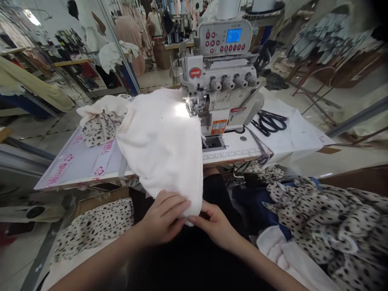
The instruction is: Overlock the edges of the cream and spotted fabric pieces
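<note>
The sewing table (pixel 230 150) carries an overlock machine (pixel 220 81), black scissors (pixel 269 122) and white fabric (pixel 160 141).

White fleece fabric (pixel 160 141) bulks in front of the overlock machine (pixel 221 89), blocking the far path; passage remains over the white paper (pixel 291 137) at right, short of the black scissors (pixel 269 122), beyond leopard-print cloth (pixel 321 218) heaped near right

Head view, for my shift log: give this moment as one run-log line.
left hand: holds white plush fabric | right hand: pinches same fabric's lower edge | nearby: overlock sewing machine, spotted fabric
</note>
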Demonstrator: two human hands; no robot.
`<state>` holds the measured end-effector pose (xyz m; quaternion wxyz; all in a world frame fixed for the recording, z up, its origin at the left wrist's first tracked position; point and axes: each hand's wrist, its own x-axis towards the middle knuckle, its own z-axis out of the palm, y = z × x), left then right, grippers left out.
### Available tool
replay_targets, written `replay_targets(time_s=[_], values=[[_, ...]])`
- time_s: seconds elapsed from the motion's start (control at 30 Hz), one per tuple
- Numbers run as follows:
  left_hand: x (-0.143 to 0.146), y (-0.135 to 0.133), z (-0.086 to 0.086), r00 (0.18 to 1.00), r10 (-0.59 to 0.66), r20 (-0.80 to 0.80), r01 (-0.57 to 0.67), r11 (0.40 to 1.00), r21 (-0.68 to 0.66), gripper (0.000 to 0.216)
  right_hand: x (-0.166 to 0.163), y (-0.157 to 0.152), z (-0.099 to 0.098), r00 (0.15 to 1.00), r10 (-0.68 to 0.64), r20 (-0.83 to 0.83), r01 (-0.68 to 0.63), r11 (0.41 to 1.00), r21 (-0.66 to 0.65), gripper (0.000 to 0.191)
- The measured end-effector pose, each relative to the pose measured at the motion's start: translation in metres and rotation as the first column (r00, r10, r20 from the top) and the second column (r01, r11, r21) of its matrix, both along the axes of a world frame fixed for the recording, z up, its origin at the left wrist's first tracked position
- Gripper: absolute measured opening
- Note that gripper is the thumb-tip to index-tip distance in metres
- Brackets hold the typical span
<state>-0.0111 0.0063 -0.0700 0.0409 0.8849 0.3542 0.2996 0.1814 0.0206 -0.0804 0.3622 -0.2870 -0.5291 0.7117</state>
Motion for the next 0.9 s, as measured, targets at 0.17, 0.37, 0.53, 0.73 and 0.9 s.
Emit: replay_targets(time_s=[0.17,0.37,0.53,0.73,0.9], values=[[0.012,0.005,0.021,0.990,-0.044,0.137,0.055,0.995,-0.083,0.041,0.003,-0.007,0.021,0.987,-0.097,0.128,0.056,0.955,0.292,0.014],[0.018,0.005,0.039,0.982,-0.062,0.180,0.081,0.992,-0.097,0.025,0.002,-0.017,0.029,0.963,-0.122,0.241,0.082,0.982,0.170,0.024],[0.017,-0.004,0.054,0.977,-0.082,0.197,0.070,0.995,0.066,0.024,0.003,-0.025,0.033,0.982,-0.032,0.186,0.046,0.997,-0.067,0.034],[0.020,-0.010,0.050,0.999,-0.026,0.044,0.023,0.997,0.076,0.025,0.007,-0.021,0.045,0.992,-0.026,0.124,0.037,0.995,-0.091,0.028],[0.018,-0.015,0.051,0.998,0.023,0.050,-0.025,0.999,0.025,0.026,0.007,-0.019,0.048,0.992,-0.038,0.122,0.050,0.994,-0.093,0.029]])
